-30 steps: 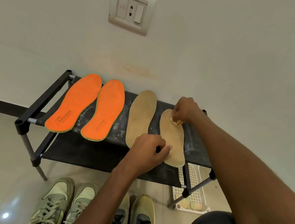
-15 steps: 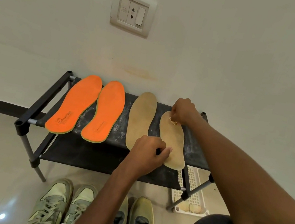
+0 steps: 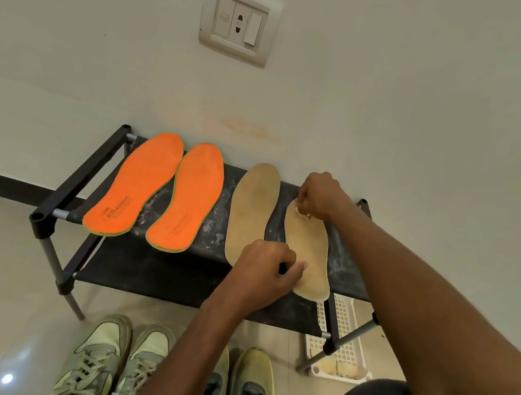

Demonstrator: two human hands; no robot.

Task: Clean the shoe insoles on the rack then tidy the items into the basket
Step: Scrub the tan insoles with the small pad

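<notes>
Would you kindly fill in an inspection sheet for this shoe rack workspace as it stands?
Surface: black rack, top shelf dusted with pale smears.
Job's things: two orange insoles at left, two tan insoles; right tan insole being worked on; white basket on the floor under the rack's right end.
Clutter: two pairs of shoes on the floor in front.
Hands: left hand pinches the right tan insole's edge; right hand grips a small pale wad at its toe.
Cables: nothing seen.
Surroundings: wall socket plate above; faint orange stain on wall.
</notes>
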